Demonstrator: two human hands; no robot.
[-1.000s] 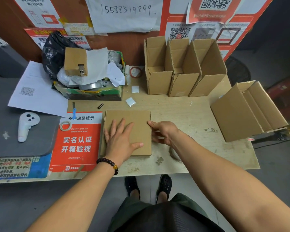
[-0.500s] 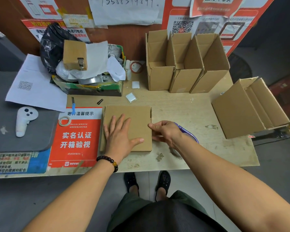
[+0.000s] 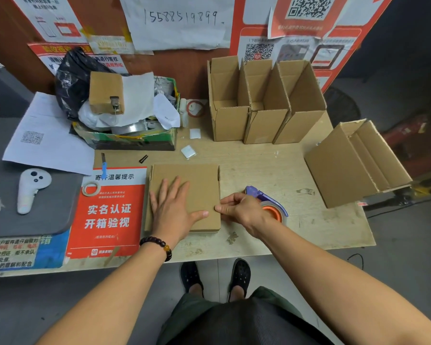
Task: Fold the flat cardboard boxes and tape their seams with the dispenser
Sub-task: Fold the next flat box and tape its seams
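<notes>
Cardboard box (image 3: 197,185), folded flat, lies on the table (image 3: 271,168) just in front of the person, its left edge against a red notice (image 3: 110,215). It looks light, thin and fairly stiff across the panel, though it should bend readily along its creases and slide easily on the smooth tabletop if pushed from one side only. The left hand (image 3: 174,210) lies flat on it, fingers straight and spread, thumb out toward the right edge, pressing it down rather than gripping. The right hand (image 3: 241,210) is at the box's right edge, thumb and fingers curled and pinched together at the edge; whether it has hold of a tape end or the cardboard edge itself I cannot tell. The same hand seems to carry the dispenser (image 3: 269,202), a purple frame with an orange-cored roll, which shows behind the knuckles just beside the box.

To open the box, the best hold is likely at the free edges and flap corners, one hand on each side, squeezing the opposite creases toward each other; the middle of the panel gives nothing to take. Tape would tend to stick to itself, so the loose end is best kept taut. The corrugated edges may crush if pinched hard.

Three opened boxes (image 3: 264,108) stand at the back of the table, and another (image 3: 353,163) lies tilted at the far right
</notes>
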